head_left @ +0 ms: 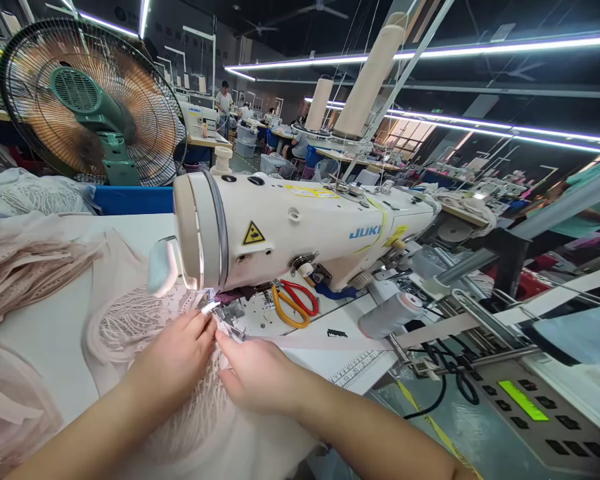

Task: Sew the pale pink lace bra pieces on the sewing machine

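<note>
A white table (70,350) holds a big white sewing machine (290,223). A round fan (83,93) stands behind, on the left. Pale lace cloth (127,319) lies on the table, partly under the machine's head. The left hand (177,353) rests on this cloth, fingers close together; I cannot tell if they pinch it. The right hand (263,377) has a narrow grip on the cloth, just beside the left. A gray spool (390,315) and smaller scissors (275,305) sit farther right.
</note>
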A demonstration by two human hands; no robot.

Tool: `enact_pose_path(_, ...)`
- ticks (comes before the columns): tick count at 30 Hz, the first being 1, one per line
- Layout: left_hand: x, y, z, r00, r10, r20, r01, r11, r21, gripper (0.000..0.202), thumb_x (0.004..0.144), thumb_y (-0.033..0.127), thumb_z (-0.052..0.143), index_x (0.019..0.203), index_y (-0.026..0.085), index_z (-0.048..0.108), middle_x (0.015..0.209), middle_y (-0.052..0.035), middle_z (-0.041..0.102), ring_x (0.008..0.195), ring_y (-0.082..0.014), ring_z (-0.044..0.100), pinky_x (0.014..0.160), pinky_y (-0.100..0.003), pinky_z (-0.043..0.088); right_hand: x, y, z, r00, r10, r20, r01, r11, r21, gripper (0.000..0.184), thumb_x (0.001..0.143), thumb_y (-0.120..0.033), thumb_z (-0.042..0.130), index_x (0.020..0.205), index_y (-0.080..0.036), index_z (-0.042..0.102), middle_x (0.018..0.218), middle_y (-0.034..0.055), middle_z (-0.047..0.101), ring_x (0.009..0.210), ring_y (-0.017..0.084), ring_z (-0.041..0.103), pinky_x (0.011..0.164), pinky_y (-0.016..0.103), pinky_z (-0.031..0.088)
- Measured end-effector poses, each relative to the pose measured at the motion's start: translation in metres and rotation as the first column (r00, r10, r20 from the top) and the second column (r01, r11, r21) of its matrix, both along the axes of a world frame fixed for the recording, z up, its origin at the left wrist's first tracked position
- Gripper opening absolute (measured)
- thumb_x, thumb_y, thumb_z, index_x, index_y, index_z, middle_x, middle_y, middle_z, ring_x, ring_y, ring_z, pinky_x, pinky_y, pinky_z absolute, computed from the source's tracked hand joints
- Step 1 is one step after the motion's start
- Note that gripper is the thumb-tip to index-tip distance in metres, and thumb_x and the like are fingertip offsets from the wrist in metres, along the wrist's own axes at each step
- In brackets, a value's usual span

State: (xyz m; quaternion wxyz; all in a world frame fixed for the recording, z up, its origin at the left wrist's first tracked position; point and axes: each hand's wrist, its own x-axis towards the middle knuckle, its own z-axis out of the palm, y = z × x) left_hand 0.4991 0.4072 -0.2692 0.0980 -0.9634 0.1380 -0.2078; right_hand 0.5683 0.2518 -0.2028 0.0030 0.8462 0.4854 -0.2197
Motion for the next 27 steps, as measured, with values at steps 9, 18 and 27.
enact_pose_path(9,-0.003,0.004,0.015,0.98,0.061,-0.187,-0.103,0.969,-0.225,0.037,0.088,0.014,0.034,0.108,0.015,0.065,0.113,-0.0134,0.063,0.104,-0.027,0.058,0.098,-0.056,0.042,0.0,0.001,0.001,0.999,-0.021,-0.026,0.022,0.999,0.038,0.06,0.09,-0.029,0.042,0.144,-0.008,0.029,0.095,0.0144,0.068,0.088,0.032,0.065,0.07,0.038,0.05)
enact_pose_path(18,-0.022,-0.015,0.059,0.639,0.201,-0.743,-0.333,0.942,-0.031,0.105,0.052,0.051,0.077,0.142,0.019,0.034,0.152,-0.0173,0.015,0.139,-0.0441,0.013,0.101,-0.075,0.006,0.003,-0.027,-0.007,0.993,-0.056,-0.104,0.079,0.969,0.233,0.046,0.089,-0.026,0.054,0.134,-0.017,0.05,0.107,0.0114,0.064,0.097,0.023,0.06,0.082,0.03,0.045)
enact_pose_path(27,-0.025,-0.007,0.045,0.712,0.262,-0.651,-0.347,0.938,-0.003,0.088,0.058,0.03,0.063,0.142,0.021,0.036,0.15,-0.016,0.024,0.138,-0.044,0.017,0.098,-0.078,0.01,0.004,-0.022,-0.012,0.999,-0.049,0.01,0.046,0.986,0.161,0.043,0.092,-0.031,0.051,0.133,-0.019,0.052,0.096,0.0103,0.063,0.089,0.022,0.059,0.074,0.028,0.043)
